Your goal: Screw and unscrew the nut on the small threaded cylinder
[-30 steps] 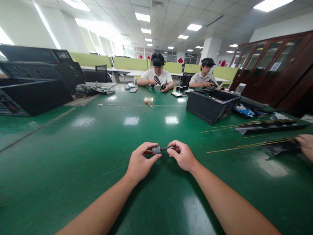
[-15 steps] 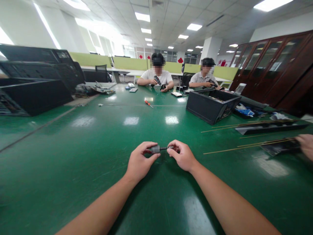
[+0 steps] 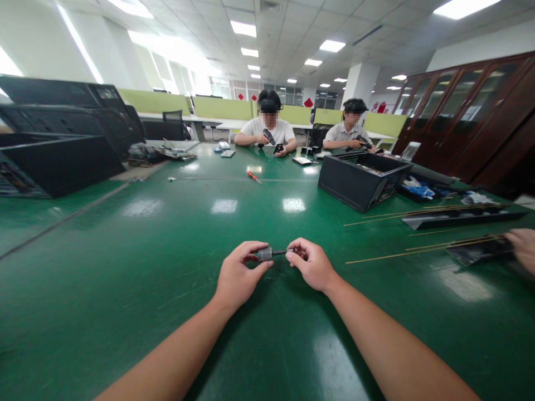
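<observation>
1. Grasping the grey cylinder [image 3: 264, 254] with the left hand [image 3: 238, 275], between thumb and fingers.
2. Pinching the far end of its thin dark shaft [image 3: 278, 253] with the thumb and fingers of the right hand [image 3: 313, 267]; can make out a little bright metal there, too small and too covered to name.
3. Holding both pieces roughly level and in line, cylinder to the left and shaft to the right, between the hands, above the near middle of the green tabletop [image 3: 188, 234]. Cannot tell any contact with it.
4. Can see, farther off beyond the hands, an orange screwdriver [image 3: 253, 176] lying flat.
5. Can see, to the right, thin rods [image 3: 376, 258], a long dark channel [image 3: 451, 219] and an open black case [image 3: 346, 181].
6. Can see, at the right edge, another person's hand [image 3: 524, 248], blurred, at a dark plate [image 3: 472, 250].
7. Can see, to the left, more black cases [image 3: 62, 167] beside a pile of parts [image 3: 146, 153].
8. Can see, across the tabletop, two people seated: one in white [image 3: 276, 131] with a drill [image 3: 268, 136], another in grey [image 3: 339, 133] with a similar tool [image 3: 363, 141].
</observation>
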Motion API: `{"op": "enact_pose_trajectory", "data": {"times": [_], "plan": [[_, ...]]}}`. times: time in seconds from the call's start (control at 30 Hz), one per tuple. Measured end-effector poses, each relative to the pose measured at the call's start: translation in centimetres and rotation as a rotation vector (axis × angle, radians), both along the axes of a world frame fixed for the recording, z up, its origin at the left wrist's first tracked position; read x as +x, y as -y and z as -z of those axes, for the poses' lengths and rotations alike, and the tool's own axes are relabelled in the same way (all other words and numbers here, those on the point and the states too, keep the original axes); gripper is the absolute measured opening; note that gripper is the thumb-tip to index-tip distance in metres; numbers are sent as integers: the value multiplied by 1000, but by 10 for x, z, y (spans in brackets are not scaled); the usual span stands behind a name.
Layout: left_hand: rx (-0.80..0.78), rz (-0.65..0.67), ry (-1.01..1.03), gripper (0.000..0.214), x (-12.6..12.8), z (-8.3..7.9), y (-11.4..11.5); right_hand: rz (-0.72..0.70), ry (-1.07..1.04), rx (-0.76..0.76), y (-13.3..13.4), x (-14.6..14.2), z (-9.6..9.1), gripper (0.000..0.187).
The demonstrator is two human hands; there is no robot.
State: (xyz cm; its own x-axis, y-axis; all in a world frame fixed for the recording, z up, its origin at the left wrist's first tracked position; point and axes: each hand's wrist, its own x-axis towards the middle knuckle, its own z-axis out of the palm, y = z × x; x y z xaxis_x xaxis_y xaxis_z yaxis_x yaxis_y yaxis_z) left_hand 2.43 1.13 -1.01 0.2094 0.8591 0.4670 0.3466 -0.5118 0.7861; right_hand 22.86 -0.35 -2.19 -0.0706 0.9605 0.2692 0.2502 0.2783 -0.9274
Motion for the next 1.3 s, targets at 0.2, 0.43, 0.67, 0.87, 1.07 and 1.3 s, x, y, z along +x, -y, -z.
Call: {"op": "enact_pose_trajectory", "data": {"times": [0.2, 0.43, 0.67, 0.87, 1.07, 1.3], "plan": [[5, 5, 8, 30, -1, 1, -1, 10, 12, 7, 0, 0, -1, 13], [5, -6, 5, 30, 0, 1, -1, 9, -12, 0, -1, 1, 0, 14], [12, -18, -1, 29, -1, 1, -1, 10, -25, -2, -2, 2, 0, 14], [10, -18, 5, 29, -1, 2, -2, 8, -22, -8, -2, 3, 0, 14], [22, -15, 2, 28, -1, 1, -1, 12, -22, -14, -1, 3, 0, 15], [15, -22, 3, 29, -2, 3, -3, 12, -24, -8, -3, 3, 2, 15]]}}
